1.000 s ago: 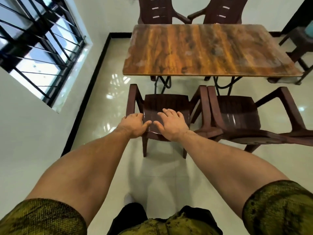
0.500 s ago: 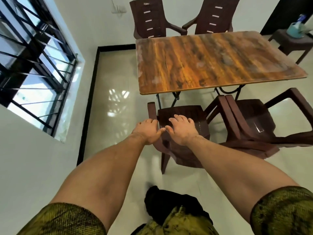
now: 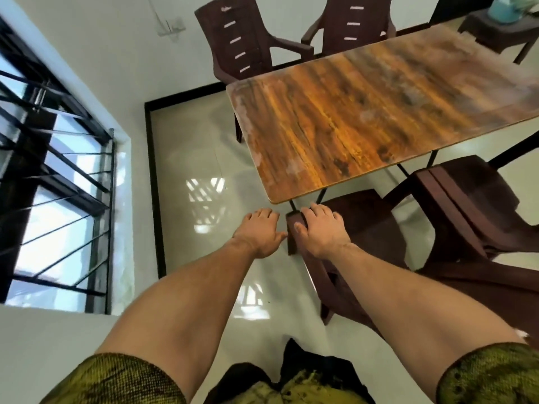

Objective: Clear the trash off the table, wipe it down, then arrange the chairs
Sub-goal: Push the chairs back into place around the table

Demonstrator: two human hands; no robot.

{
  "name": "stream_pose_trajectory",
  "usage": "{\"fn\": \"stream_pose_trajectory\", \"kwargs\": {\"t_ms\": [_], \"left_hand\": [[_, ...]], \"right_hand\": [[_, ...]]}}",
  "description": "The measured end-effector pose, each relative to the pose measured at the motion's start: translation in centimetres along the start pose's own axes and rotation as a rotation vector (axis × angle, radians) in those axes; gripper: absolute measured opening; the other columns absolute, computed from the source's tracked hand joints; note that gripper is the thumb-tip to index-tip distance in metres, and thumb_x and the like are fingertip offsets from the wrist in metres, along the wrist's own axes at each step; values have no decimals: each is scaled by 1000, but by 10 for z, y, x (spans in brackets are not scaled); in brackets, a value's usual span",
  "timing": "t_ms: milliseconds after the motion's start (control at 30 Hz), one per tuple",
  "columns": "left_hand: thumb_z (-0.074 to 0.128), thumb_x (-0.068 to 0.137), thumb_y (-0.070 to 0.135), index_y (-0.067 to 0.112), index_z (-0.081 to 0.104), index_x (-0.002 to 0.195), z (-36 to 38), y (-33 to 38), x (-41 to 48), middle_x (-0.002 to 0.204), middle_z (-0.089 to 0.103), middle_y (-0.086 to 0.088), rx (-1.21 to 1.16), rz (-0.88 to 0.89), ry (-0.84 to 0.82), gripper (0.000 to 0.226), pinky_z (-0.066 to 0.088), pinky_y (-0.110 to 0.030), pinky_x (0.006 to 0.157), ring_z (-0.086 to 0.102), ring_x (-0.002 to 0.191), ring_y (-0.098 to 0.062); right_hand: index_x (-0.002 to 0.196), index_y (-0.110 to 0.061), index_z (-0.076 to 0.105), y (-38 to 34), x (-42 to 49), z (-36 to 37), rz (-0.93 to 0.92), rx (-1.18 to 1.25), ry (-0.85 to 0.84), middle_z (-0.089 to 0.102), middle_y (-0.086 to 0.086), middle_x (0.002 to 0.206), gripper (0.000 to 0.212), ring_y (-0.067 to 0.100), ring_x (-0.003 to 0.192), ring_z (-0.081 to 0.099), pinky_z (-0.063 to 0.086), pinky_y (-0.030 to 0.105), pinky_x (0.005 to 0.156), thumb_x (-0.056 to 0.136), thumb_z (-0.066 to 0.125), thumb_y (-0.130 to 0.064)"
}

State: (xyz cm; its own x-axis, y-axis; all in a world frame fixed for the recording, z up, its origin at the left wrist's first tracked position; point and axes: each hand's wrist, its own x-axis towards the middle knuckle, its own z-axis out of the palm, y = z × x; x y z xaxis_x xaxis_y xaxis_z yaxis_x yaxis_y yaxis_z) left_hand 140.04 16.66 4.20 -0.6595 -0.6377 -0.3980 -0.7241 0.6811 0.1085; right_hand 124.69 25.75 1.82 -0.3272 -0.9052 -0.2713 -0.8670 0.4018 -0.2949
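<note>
The wooden table stands with its top bare. A dark brown plastic chair is at the table's near left corner, its seat partly under the top. My right hand holds the top of this chair's back, fingers draped over it and thumb on its left end. My left hand hangs just left of the chair over the floor, fingers relaxed, thumb tip at the chair's edge. A second brown chair stands close against its right side.
Two more brown chairs stand on the table's far side. A dark stool with a teal container is at the back right. A barred window and white wall line the left; glossy floor lies between.
The near left chair has slid forward toward the table. My left hand has come off the chair back to its left side, while my right hand stays on it.
</note>
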Motion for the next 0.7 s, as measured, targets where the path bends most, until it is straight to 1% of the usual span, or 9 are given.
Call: {"fn": "stream_pose_trajectory", "kwargs": {"t_ms": [133, 333, 400, 467, 500, 533, 600, 700], "left_hand": [[38, 103, 52, 14, 25, 157, -13, -51, 33, 164, 24, -10, 28, 72, -33, 68, 20, -45, 123, 22, 151, -27], [41, 102, 50, 16, 14, 160, -30, -145, 125, 168, 11, -8, 155, 271, -110, 72, 15, -46, 124, 12, 154, -26], [44, 101, 49, 16, 11, 160, -39, -173, 153, 169, 7, -8, 207, 329, -131, 75, 13, -46, 125, 9, 155, -27], [47, 100, 47, 17, 8, 161, -50, -211, 186, 169, 2, -8, 251, 409, -207, 78, 12, -46, 125, 6, 155, -26], [49, 100, 46, 17, 6, 161, -53, -219, 193, 169, 0, -8, 273, 429, -225, 80, 11, -46, 125, 5, 156, -26], [50, 99, 45, 17, 6, 161, -57, -229, 202, 169, -1, -8, 299, 449, -240, 81, 10, -45, 125, 4, 156, -26], [51, 99, 43, 17, 5, 161, -71, -250, 228, 169, -3, -9, 319, 505, -257, 82, 10, -45, 125, 3, 156, -26], [51, 99, 41, 18, 4, 161, -90, -272, 271, 169, -4, -9, 342, 590, -273, 82, 8, -45, 126, 1, 156, -26]], "right_hand": [[153, -22, 31, -33, 37, 3, 43, 23, -6, 24, 6, 163, 58, 25, 151, 17, 18, 47, 120, 102, 35, -49], [157, -21, 20, -85, 130, 20, 213, 35, -72, 7, 6, 168, 63, 26, 153, 7, 13, 47, 123, 102, 35, -49], [158, -24, 16, -99, 157, 30, 321, 73, -144, 3, 6, 168, 66, 27, 154, 4, 13, 48, 123, 101, 37, -50], [160, -25, 4, -125, 186, 42, 448, 155, -287, -5, 7, 168, 74, 29, 154, -3, 11, 50, 123, 100, 40, -50], [160, -24, -1, -131, 187, 46, 497, 168, -329, -11, 8, 167, 78, 30, 154, -7, 9, 51, 122, 99, 40, -50], [159, -23, -4, -139, 190, 50, 553, 185, -338, -14, 9, 166, 80, 31, 153, -10, 7, 53, 122, 99, 41, -50], [159, -21, -1, -154, 206, 51, 667, 226, -297, -14, 12, 166, 77, 33, 153, -10, 4, 55, 122, 100, 39, -49], [160, -22, 3, -175, 241, 41, 731, 271, -267, -14, 11, 166, 70, 31, 153, -9, 3, 55, 122, 102, 31, -51]]}}
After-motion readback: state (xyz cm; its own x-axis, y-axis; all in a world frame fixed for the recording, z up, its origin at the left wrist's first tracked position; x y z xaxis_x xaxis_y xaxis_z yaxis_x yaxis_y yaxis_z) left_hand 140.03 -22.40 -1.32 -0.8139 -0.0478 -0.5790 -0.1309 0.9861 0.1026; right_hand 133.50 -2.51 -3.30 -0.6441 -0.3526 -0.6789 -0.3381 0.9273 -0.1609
